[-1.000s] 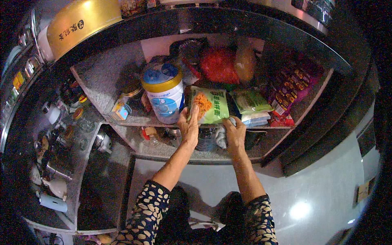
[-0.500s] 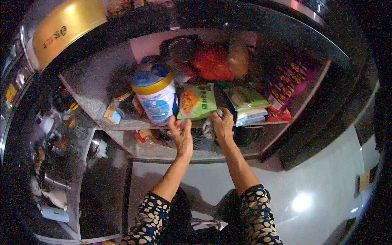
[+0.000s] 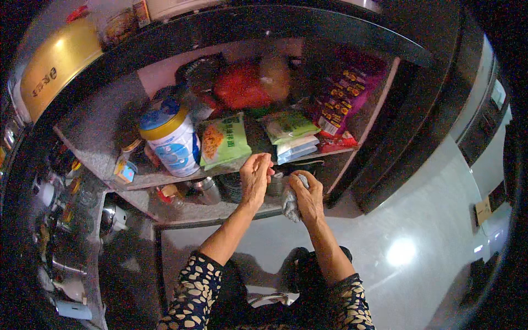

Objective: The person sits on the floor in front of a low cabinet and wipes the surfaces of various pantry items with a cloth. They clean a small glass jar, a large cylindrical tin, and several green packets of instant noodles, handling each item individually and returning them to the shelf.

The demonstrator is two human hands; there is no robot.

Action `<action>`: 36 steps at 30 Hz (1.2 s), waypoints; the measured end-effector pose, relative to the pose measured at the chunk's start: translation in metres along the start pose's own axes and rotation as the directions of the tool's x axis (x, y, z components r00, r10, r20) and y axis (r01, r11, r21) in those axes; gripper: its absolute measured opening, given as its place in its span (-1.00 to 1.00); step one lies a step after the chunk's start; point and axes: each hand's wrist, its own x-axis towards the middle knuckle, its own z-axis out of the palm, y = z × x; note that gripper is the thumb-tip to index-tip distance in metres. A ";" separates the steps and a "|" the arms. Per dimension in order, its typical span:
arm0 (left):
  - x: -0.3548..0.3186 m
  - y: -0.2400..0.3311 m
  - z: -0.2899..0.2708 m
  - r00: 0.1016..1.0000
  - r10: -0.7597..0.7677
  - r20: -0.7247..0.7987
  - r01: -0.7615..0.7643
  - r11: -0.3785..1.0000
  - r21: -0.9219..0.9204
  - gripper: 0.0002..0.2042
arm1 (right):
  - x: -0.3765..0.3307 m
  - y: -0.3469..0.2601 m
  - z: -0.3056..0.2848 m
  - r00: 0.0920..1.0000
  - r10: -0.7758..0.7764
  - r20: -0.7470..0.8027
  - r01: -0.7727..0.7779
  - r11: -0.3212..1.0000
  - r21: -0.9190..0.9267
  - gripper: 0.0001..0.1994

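Observation:
My right hand (image 3: 309, 197) grips a crumpled grey cloth (image 3: 291, 203), held just in front of the cabinet's shelf. My left hand (image 3: 254, 177) is beside it with its fingers curled in; whether anything is inside them is hidden. Behind the left hand, a green noodle packet (image 3: 234, 139) leans on the upper shelf, next to a white and blue canister (image 3: 173, 146) with a gold band and blue lid. To the right, another green packet (image 3: 287, 125) lies on top of pale blue packets (image 3: 297, 148).
A purple bag (image 3: 349, 96) and a small red packet (image 3: 336, 142) occupy the shelf's right end. Deeper in lies a red bundle (image 3: 242, 87). A metal cup (image 3: 206, 190) stands on the lower level. The dark counter edge (image 3: 236, 41) overhangs the shelf.
My left hand has left the green packet's lower edge and curled its fingers. The cloth has come back from the shelf edge in my right hand. The shelf contents have shifted left in view.

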 end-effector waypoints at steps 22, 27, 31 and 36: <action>0.030 -0.004 0.024 0.982 -0.127 0.142 0.146 0.980 -0.133 -0.77 | 0.050 0.019 -0.034 0.987 0.133 0.093 -0.157 0.926 0.343 -0.68; 0.003 -0.007 0.010 0.973 -0.099 0.209 0.111 0.993 -0.044 -0.73 | 0.053 0.018 -0.028 0.992 0.112 0.062 -0.127 0.933 0.336 -0.60; -0.015 0.000 0.006 0.968 -0.125 0.219 0.118 0.992 0.046 -0.73 | 0.055 0.023 -0.027 0.976 0.192 0.106 -0.217 0.910 0.353 -0.55; -0.027 -0.005 -0.005 0.946 -0.133 0.297 0.126 0.991 0.042 -0.76 | 0.052 0.026 -0.024 0.956 0.230 0.180 -0.292 0.764 0.575 -0.59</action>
